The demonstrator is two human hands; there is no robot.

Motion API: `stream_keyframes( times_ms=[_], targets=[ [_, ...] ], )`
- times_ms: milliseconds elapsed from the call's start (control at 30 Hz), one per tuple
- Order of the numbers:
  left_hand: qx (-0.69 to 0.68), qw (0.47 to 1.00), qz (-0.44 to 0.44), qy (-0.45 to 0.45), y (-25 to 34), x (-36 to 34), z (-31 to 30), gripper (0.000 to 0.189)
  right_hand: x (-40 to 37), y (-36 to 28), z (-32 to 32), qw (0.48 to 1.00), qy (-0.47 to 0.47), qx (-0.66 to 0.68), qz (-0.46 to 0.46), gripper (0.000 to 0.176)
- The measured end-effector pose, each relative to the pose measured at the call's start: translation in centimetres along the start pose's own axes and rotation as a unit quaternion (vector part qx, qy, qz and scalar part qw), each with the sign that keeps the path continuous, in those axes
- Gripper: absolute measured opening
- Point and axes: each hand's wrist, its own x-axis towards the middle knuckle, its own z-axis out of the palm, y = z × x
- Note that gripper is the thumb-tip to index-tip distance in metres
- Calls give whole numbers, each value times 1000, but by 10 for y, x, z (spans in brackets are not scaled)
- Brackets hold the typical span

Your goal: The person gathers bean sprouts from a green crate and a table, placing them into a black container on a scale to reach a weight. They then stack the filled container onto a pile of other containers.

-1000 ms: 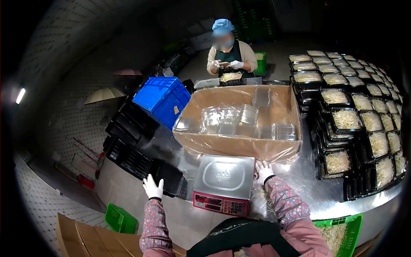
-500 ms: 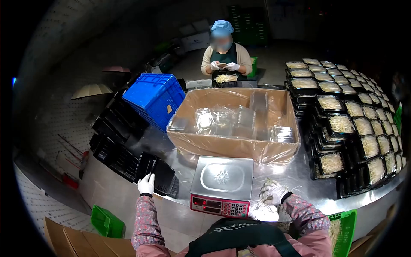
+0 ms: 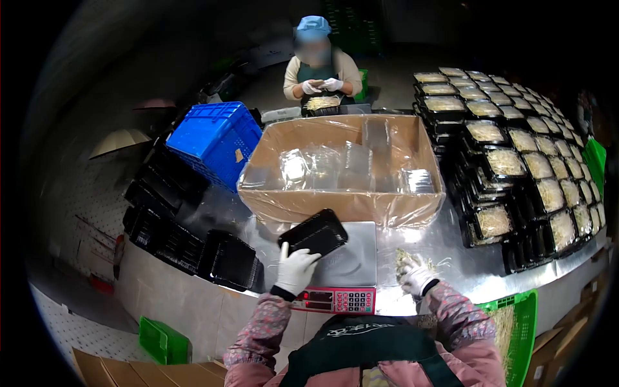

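My left hand (image 3: 298, 269), in a white glove, grips a black plastic tray (image 3: 314, 233) by its near edge. The tray is tilted above the steel plate of a red digital scale (image 3: 361, 258). To the right of the scale, my gloved right hand (image 3: 418, 275) is closed round a bunch of pale bean sprouts (image 3: 403, 259) low over the steel table; its fingertips are partly hidden. More black trays (image 3: 225, 261) lie nested in rows to the left of the scale.
A carton (image 3: 342, 200) lined with plastic holds stacked clear lids. Left of it stands a blue crate (image 3: 206, 138). Filled packs (image 3: 496, 222) are piled high on the right. Below them is a green basket (image 3: 525, 335) of sprouts. Opposite, a co-worker (image 3: 320, 71) handles something small.
My left hand has moved from the tray rows to the right and now holds one tray over the scale. My right hand stays beside the scale with the sprouts. The view has shifted slightly.
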Motion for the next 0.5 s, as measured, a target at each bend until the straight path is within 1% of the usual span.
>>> stream_keyframes(
  times_ms=[33,67,100,133,167,200,233,267,300,333,367,433,467,500],
  targets=[
    [-24,1000,17,-10,5,2,19,18,-11,12,-3,998,-4,-53,15,17],
    [-31,999,35,-21,7,3,34,18,-24,19,-16,999,2,-23,24,17],
    [7,997,41,-57,11,8,44,17,-34,24,-25,999,-2,-20,35,18],
    [28,995,39,-88,15,14,47,24,-41,21,-47,997,-33,-13,74,20],
    [46,990,40,-123,20,18,47,31,-51,25,-50,996,18,2,90,21],
    [17,995,42,-91,29,25,39,43,-62,28,-55,989,69,11,130,21],
    [-11,997,42,-57,40,34,29,56,-71,18,-75,978,115,40,171,26],
    [-42,996,64,-37,50,40,23,67,-81,21,-70,958,170,19,231,36],
    [-70,994,81,-13,59,45,19,78,-86,15,-76,928,204,50,307,55],
    [-113,987,112,-23,75,51,17,84,-95,10,-74,904,235,81,347,67],
    [-155,976,141,-61,95,59,17,86,-100,6,-73,878,267,109,382,80],
    [-235,944,183,-144,141,62,32,89,-95,-30,-77,857,235,91,449,101],
    [-256,928,194,-187,163,60,45,92,-92,-44,-64,862,220,85,449,117],
    [-277,910,205,-229,182,55,63,95,-84,-65,-66,866,135,82,474,125]
  ],
)
